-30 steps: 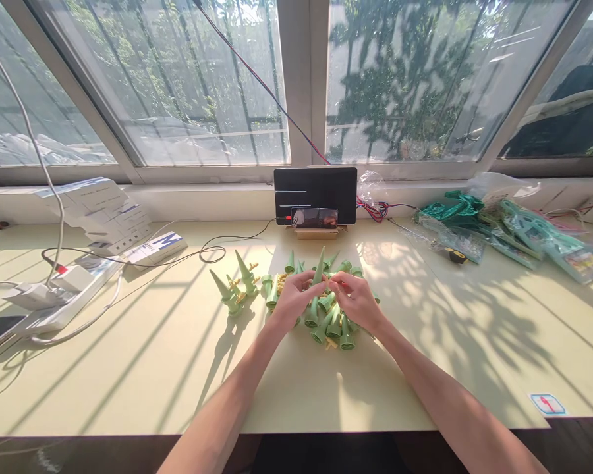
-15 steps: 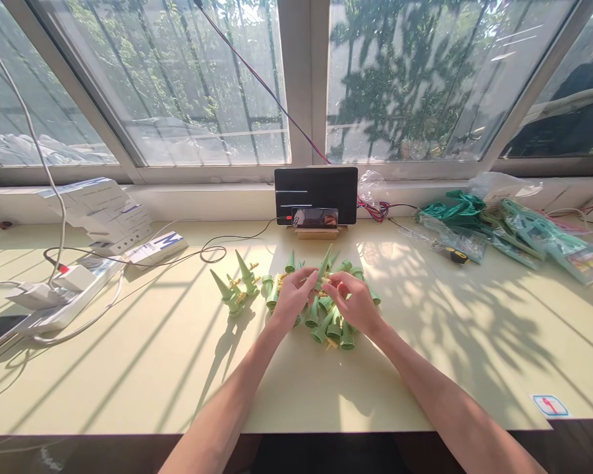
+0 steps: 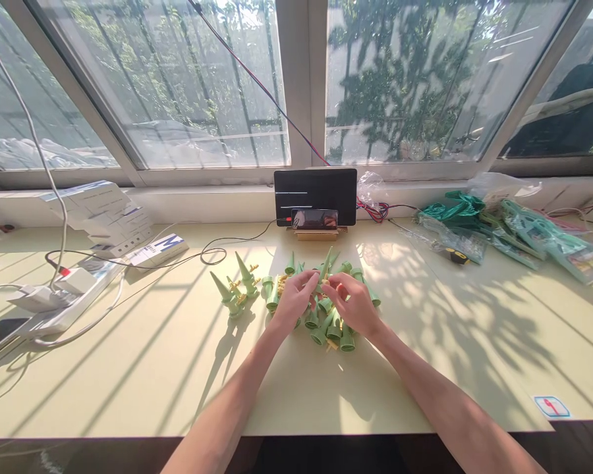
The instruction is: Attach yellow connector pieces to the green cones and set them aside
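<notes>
My left hand [image 3: 295, 297] is closed on a green plastic watering spike [image 3: 325, 265], its tip pointing up and leaning slightly right. Beside it, the fingertips of my right hand [image 3: 354, 304] pinch a small yellow valve [image 3: 325, 282] against the spike's side; how far it sits in the spike is hidden. Below and around both hands lies a pile of loose green spikes [image 3: 346, 338] with yellow valves [image 3: 331, 345] among them. To the left, two spikes [image 3: 248, 278] stand upright with yellow valves on their sides.
At the back stand a black tablet [image 3: 316, 187] and a phone [image 3: 315, 218] on a small stand. White boxes [image 3: 99, 214], a power strip [image 3: 76, 299] and cables lie on the left. Green plastic packages [image 3: 548, 230] and a yellow-black object [image 3: 456, 255] are at the right.
The held spike has tilted from nearly upright to leaning right and sits slightly lower. My right hand has shifted a little left and down, its fingers now against the spike's side.
</notes>
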Demonstrator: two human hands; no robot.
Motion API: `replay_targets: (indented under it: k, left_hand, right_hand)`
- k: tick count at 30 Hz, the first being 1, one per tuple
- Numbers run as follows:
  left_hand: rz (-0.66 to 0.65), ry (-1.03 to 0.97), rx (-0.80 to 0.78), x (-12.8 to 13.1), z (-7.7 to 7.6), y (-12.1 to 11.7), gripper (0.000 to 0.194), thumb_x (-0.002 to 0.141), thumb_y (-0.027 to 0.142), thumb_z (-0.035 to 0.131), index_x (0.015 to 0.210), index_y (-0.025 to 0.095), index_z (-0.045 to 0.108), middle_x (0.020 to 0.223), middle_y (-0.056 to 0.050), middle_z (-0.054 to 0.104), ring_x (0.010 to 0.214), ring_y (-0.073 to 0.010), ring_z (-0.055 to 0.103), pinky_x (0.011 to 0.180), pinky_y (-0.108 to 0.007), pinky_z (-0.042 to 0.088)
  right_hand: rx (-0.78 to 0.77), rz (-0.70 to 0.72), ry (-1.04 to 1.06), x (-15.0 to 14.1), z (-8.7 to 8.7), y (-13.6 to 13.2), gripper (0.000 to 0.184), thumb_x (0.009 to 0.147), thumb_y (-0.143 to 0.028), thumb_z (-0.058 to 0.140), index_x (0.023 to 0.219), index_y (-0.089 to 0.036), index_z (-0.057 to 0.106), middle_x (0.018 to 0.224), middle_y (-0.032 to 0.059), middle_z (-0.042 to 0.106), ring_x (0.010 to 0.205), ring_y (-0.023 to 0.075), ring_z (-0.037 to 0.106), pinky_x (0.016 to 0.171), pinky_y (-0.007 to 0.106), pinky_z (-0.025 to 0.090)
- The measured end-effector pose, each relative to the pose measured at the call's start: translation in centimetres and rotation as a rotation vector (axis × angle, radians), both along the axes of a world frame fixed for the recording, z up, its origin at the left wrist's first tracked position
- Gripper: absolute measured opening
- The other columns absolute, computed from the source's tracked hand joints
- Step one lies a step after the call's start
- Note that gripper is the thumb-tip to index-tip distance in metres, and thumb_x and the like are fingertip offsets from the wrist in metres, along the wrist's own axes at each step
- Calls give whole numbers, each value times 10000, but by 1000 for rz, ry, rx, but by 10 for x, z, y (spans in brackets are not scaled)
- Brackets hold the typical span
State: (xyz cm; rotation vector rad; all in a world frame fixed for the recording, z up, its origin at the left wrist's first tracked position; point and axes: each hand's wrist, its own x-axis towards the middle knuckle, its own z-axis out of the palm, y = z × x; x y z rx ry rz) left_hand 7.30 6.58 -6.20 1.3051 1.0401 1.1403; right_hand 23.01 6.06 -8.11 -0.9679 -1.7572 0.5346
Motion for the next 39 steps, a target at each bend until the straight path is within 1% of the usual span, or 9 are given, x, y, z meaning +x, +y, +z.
replay_targets:
  k: [5,9,15,18,22,25,29,33,39]
  left_hand:
    - [4,20,25,0,-1,1,408,793,537,664,976,174,697,772,-26,626,542,-97,510,422,-215,395]
    - [17,-4,9,0,-4,1,434,770,518,699,1034,175,671,777,-25,640,502,-79,470,426,-218,383]
    - [40,-19,-9,0,-6,0,469,749,506,725,1077,179,652,848,-31,630,480,-44,400,411,-203,311]
    - [38,-22,-8,0,-4,-1,450,736,512,733,1029,181,651,843,-23,612,492,-44,402,413,-201,300]
    - [105,-43,-19,0,-3,-2,421,694,494,768,941,197,603,825,-3,588,516,-61,448,410,-197,304]
    - [141,-19,17,0,-4,-1,396,694,485,765,905,200,589,795,2,593,537,-79,480,414,-198,318]
    - [241,87,145,0,-6,-1,345,715,467,744,857,189,597,828,-10,615,613,-97,534,498,-206,395]
    - [275,168,221,1,-4,-2,294,759,447,705,845,187,597,860,-10,612,601,-87,515,544,-214,420]
    - [326,286,319,2,0,-9,262,801,433,665,896,196,606,874,-16,627,518,-70,440,478,-215,373]
  right_hand:
    - [-5,-3,10,0,2,-1,276,950,-448,526,851,-195,574,782,41,616,530,109,471,535,259,407]
    - [-3,-13,5,0,5,-3,287,960,-444,503,850,-188,576,762,34,605,519,108,487,521,257,404]
    - [23,-64,11,1,3,-4,290,966,-432,494,830,-190,578,715,18,579,526,116,505,517,253,399]
    - [4,-87,24,2,2,-2,300,961,-446,497,832,-192,589,705,17,586,532,123,514,518,252,402]
    - [-17,-131,28,3,0,0,334,964,-460,482,796,-193,590,645,-6,545,507,114,459,521,248,382]
    - [-22,-192,35,4,0,2,387,973,-454,455,693,-198,532,550,-39,419,488,110,363,503,250,325]
    - [-54,-263,12,7,-3,8,446,967,-416,445,580,-207,373,500,-62,270,485,103,259,485,259,244]
    - [-83,-206,-77,8,-7,14,459,937,-359,454,571,-207,221,511,-62,208,496,95,216,491,261,210]
    - [-88,-140,-66,5,-9,15,428,904,-307,453,582,-210,188,517,-65,194,496,87,200,489,257,197]
